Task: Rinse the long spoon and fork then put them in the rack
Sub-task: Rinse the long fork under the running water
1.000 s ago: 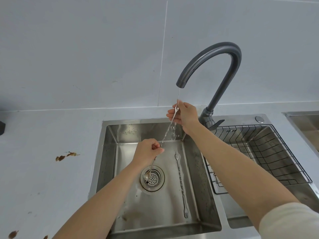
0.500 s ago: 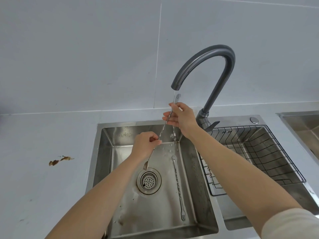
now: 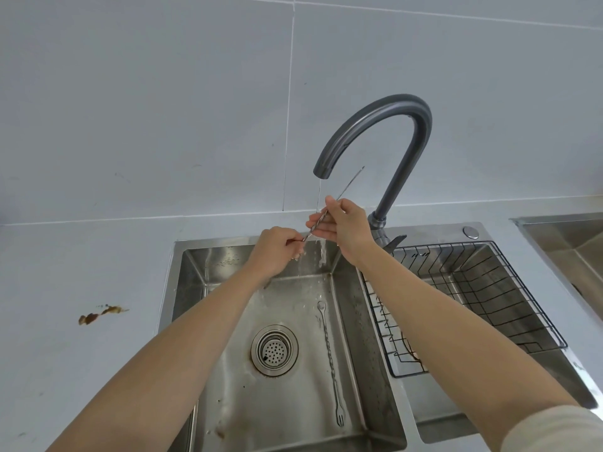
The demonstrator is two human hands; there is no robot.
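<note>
Both hands hold the long thin metal spoon (image 3: 346,187) slanted under the thin stream from the dark grey faucet (image 3: 385,125). My right hand (image 3: 346,226) pinches the twisted handle near its middle, with the upper end sticking up past the spout. My left hand (image 3: 277,251) is closed around the lower part; the spoon's bowl is hidden behind that hand. The long fork (image 3: 329,360) lies flat on the floor of the steel sink (image 3: 228,402), tines toward me, right of the drain (image 3: 274,350). The black wire rack (image 3: 489,298) sits in the right basin.
Brown stains (image 3: 101,314) mark the grey counter left of the sink. A second steel basin (image 3: 567,243) shows at the far right edge. The tiled wall rises close behind the faucet.
Both hands have risen, and the spoon has slid up through my right hand so more handle sticks out above it. My left hand has moved up the handle, closer to the right hand.
</note>
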